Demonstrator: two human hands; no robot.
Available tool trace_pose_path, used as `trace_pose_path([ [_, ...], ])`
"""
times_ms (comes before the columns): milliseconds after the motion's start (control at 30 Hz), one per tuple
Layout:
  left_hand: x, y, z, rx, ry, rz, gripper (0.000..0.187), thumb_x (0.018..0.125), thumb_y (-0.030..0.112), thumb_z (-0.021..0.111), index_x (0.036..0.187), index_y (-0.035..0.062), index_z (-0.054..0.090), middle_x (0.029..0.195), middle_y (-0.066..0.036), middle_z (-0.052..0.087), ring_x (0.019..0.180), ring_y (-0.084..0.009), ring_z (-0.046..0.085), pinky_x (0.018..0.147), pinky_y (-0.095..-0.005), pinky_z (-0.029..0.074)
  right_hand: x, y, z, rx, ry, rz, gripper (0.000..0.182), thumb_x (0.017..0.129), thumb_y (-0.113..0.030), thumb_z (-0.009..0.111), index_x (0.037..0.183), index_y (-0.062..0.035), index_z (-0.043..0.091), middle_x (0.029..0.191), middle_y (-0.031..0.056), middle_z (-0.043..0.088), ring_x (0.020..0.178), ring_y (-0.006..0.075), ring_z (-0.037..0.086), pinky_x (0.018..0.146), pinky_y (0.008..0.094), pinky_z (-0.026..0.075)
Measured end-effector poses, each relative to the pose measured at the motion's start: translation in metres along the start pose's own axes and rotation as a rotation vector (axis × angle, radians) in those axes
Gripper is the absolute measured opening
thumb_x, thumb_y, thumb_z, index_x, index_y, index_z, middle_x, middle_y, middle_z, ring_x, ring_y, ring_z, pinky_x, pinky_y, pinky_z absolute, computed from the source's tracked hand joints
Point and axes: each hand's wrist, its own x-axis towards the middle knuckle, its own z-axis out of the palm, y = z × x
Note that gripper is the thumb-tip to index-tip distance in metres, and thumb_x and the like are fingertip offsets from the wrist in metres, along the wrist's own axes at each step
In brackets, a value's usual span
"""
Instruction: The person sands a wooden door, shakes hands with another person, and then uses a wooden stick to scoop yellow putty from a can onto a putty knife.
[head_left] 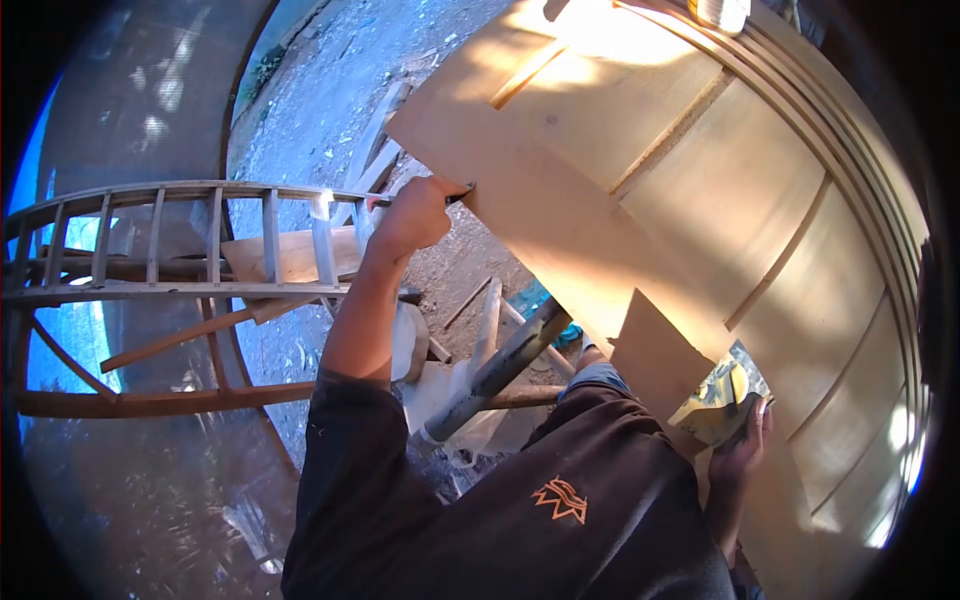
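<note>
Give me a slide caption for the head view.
Left hand at a wooden board's edge, right hand holding a shiny object.

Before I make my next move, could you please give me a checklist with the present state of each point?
1. Left hand at the edge of the wooden sheet: ok.
2. Right hand holding the shiny item: ok; what the item is, I cannot tell.
3. Wooden sheet firmly supported: cannot tell; its supports are not fully in view.
4. Ground free of loose pieces: not ok; wood strips lie below the sheet.
5. Ladder clear of the left arm: cannot tell; they overlap in this view.
6. Container away from both hands: ok; it is by the far curved edge.
</note>
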Motion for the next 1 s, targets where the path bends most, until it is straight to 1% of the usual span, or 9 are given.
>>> trace_pose_path([
  [100, -0.012, 0.016, 0.01, 0.122, -0.013, 0.064, 0.049, 0.064, -0.008, 0.048, 0.107, 0.0071, 0.065, 0.103, -0.02, 0.062, 0.098, -0.0346, 0.059, 0.086, -0.0378, 0.046, -0.001, 0.004, -0.007, -0.256, -0.006, -0.056, 0.036, 0.096, -0.01, 0.043, 0.128, 0.0055, 0.042, 0.125, 0.017, 0.046, 0.115, 0.0261, 0.048, 0.095, 0.0326, 0.041],
  [233, -0.012, 0.015, -0.011, -0.261, -0.169, 0.066, 0.055, 0.063, -0.014, 0.046, 0.113, 0.0042, 0.062, 0.101, -0.012, 0.066, 0.095, -0.0178, 0.06, 0.084, -0.0286, 0.045, -0.001, 0.0, -0.006, -0.334, 0.006, -0.073, 0.036, 0.098, -0.01, 0.039, 0.129, 0.0081, 0.04, 0.128, 0.0174, 0.043, 0.116, 0.0254, 0.046, 0.096, 0.0325, 0.04],
  [267, -0.008, 0.013, -0.021, -0.313, -0.054, 0.084, 0.054, 0.066, -0.013, 0.046, 0.114, 0.0042, 0.062, 0.096, -0.008, 0.066, 0.09, -0.0136, 0.059, 0.081, -0.0263, 0.045, 0.003, 0.002, -0.01, -0.311, 0.013, -0.097, 0.036, 0.098, -0.011, 0.038, 0.128, 0.0079, 0.04, 0.128, 0.0167, 0.043, 0.116, 0.0244, 0.046, 0.096, 0.0324, 0.04],
  [367, 0.041, -0.034, -0.042, -0.608, 0.096, -0.059, 0.052, 0.068, -0.012, 0.045, 0.114, 0.0036, 0.062, 0.092, -0.008, 0.067, 0.085, -0.0143, 0.06, 0.08, -0.0261, 0.045, 0.011, 0.018, -0.027, -0.17, 0.033, -0.18, 0.036, 0.099, -0.015, 0.038, 0.127, 0.0069, 0.041, 0.127, 0.0146, 0.044, 0.116, 0.0212, 0.047, 0.096, 0.0321, 0.04],
  [467, 0.092, -0.054, -0.061, -0.188, 0.167, -0.083, 0.05, 0.07, -0.008, 0.047, 0.115, 0.0062, 0.062, 0.092, -0.012, 0.068, 0.084, -0.0187, 0.064, 0.079, -0.029, 0.047, 0.011, 0.004, -0.015, 0.039, 0.112, -0.076, 0.039, 0.098, -0.021, 0.04, 0.128, 0.0036, 0.039, 0.123, 0.0126, 0.047, 0.115, 0.0187, 0.048, 0.096, 0.0321, 0.039],
  [600, 0.15, -0.064, -0.067, 0.078, 0.15, -0.106, 0.05, 0.069, -0.001, 0.049, 0.115, 0.0133, 0.062, 0.102, -0.019, 0.064, 0.094, -0.0305, 0.064, 0.081, -0.0337, 0.048, 0.014, 0.006, -0.009, 0.069, 0.197, -0.126, 0.038, 0.097, -0.022, 0.042, 0.127, 0.0031, 0.04, 0.119, 0.0119, 0.051, 0.111, 0.0183, 0.05, 0.096, 0.0321, 0.039],
  [800, 0.172, -0.049, -0.052, 0.116, 0.127, -0.163, 0.05, 0.068, -0.004, 0.047, 0.113, 0.0112, 0.063, 0.102, -0.019, 0.064, 0.097, -0.033, 0.062, 0.086, -0.0353, 0.047, 0.019, 0.017, -0.005, 0.016, 0.303, -0.157, 0.038, 0.097, -0.021, 0.043, 0.126, 0.0023, 0.04, 0.118, 0.0118, 0.052, 0.109, 0.0179, 0.05, 0.094, 0.033, 0.04],
  [867, 0.146, -0.036, -0.03, 0.118, 0.236, -0.002, 0.05, 0.067, -0.007, 0.045, 0.111, 0.0075, 0.063, 0.106, -0.018, 0.063, 0.1, -0.0339, 0.06, 0.089, -0.0354, 0.046, 0.023, 0.008, 0.009, 0.071, 0.347, -0.133, 0.038, 0.097, -0.022, 0.045, 0.126, 0.0016, 0.041, 0.116, 0.0113, 0.053, 0.109, 0.0177, 0.05, 0.093, 0.0335, 0.041],
  [1000, 0.108, -0.008, -0.034, -0.012, -0.042, 0.056, 0.049, 0.067, -0.009, 0.046, 0.112, 0.0041, 0.062, 0.111, -0.018, 0.062, 0.104, -0.0281, 0.06, 0.091, -0.0334, 0.045, 0.036, 0.006, 0.013, 0.082, 0.352, -0.06, 0.043, 0.096, -0.024, 0.046, 0.131, -0.0004, 0.037, 0.123, 0.0113, 0.049, 0.116, 0.0196, 0.047, 0.096, 0.0339, 0.041],
])
